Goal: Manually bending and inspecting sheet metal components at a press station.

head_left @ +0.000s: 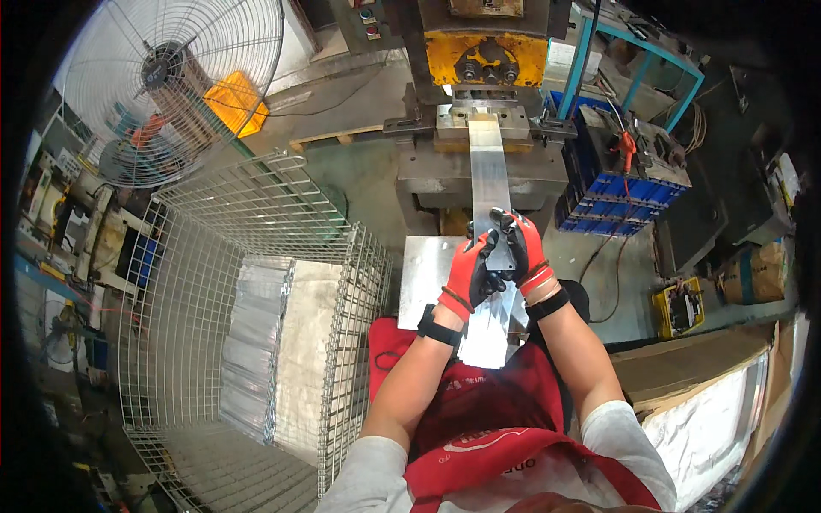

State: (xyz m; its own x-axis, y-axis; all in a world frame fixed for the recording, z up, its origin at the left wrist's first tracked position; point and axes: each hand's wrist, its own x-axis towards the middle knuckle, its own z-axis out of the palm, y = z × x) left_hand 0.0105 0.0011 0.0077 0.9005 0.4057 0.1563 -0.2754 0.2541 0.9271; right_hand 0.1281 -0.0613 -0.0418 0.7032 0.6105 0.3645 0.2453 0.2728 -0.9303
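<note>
Clock positions are taken from the hands, with the press at 12.

The left hand [467,272], in a red glove with black fingers, is closed on the near part of a metal strip [490,175], at its left edge. The right hand [525,248], gloved alike, is closed on the right edge, slightly farther forward. The strip lies between the two hands and runs to 12 o'clock, its far end at the die [516,120] of the press [483,56]; how far it enters the die cannot be told. Black bands [547,304] circle both wrists.

At 6 o'clock, just below the gloves, bright strips [484,346] lie over the person's red apron [479,453]; glare hides their number. A flat grey plate [421,278] sits at 9 o'clock, near the left glove.

Between 8 and 9 stands a wire cage [366,295], holding a silvery bundle [254,329] beside a pale one [308,342]. A large fan [167,68] is at 10. Blue crates [599,209] are stacked at 2, with a red-handled clamp [627,150] on top. A yellow basket [663,308] stands between 3 and 4; a carton [701,372] is at 4.
</note>
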